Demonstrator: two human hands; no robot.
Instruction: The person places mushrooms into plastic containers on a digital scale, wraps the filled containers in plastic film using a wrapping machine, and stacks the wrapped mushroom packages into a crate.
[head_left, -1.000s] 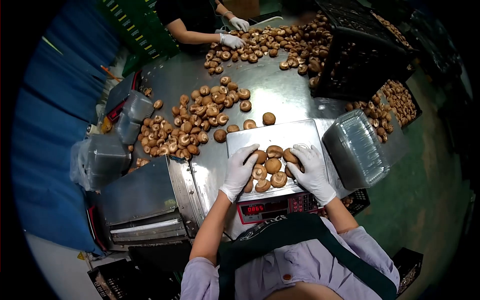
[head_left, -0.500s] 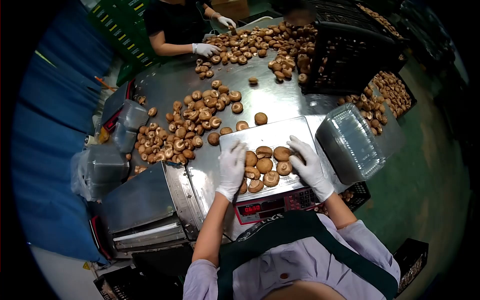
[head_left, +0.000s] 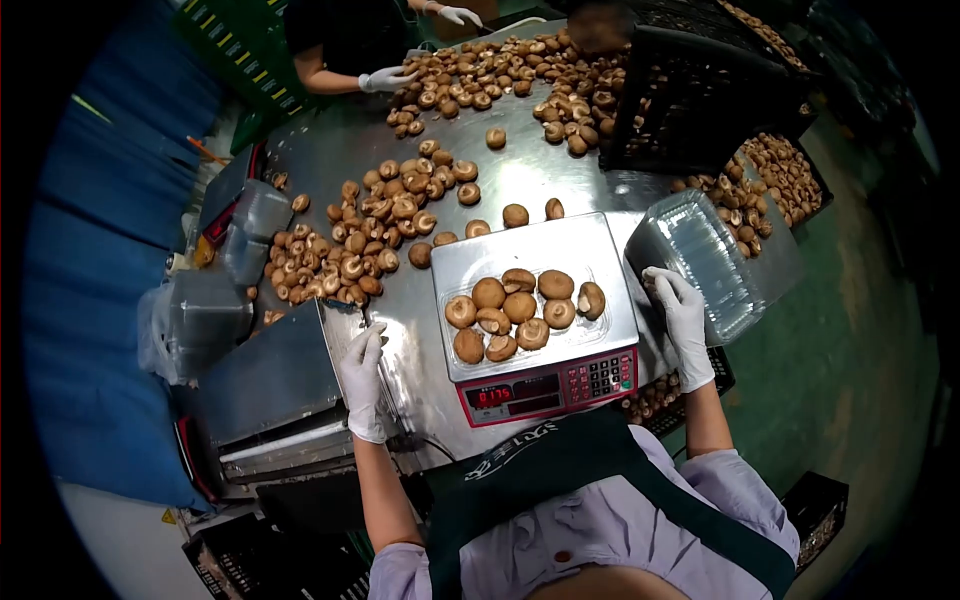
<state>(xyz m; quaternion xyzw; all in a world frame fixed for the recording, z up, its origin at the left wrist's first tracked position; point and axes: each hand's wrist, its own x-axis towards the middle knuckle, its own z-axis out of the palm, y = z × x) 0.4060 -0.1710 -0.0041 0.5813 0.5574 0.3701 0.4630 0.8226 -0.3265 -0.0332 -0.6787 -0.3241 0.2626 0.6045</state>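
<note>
Several brown shiitake mushrooms (head_left: 519,307) lie grouped in a shallow clear plastic tray (head_left: 592,272) on the metal pan of a red digital scale (head_left: 540,392), whose red display is lit. My white-gloved left hand (head_left: 362,388) is off the pan to the left, its fingers loosely apart beside the edge of a metal machine (head_left: 270,390). My gloved right hand (head_left: 682,325) is to the right of the scale, fingers partly spread, against the near side of a stack of clear plastic trays (head_left: 705,260). A small brown patch shows at its fingertips; I cannot make out what it is.
A pile of mushrooms (head_left: 375,225) covers the table's left. Across the table, a co-worker's gloved hand (head_left: 388,79) touches a larger heap (head_left: 470,75). A black crate (head_left: 680,100) stands at back right. More clear containers (head_left: 205,325) are at left.
Both my hands have left the mushrooms on the scale and moved outward, left and right. The tray and its mushrooms are now uncovered. The display reading has changed. The co-worker's hands have shifted.
</note>
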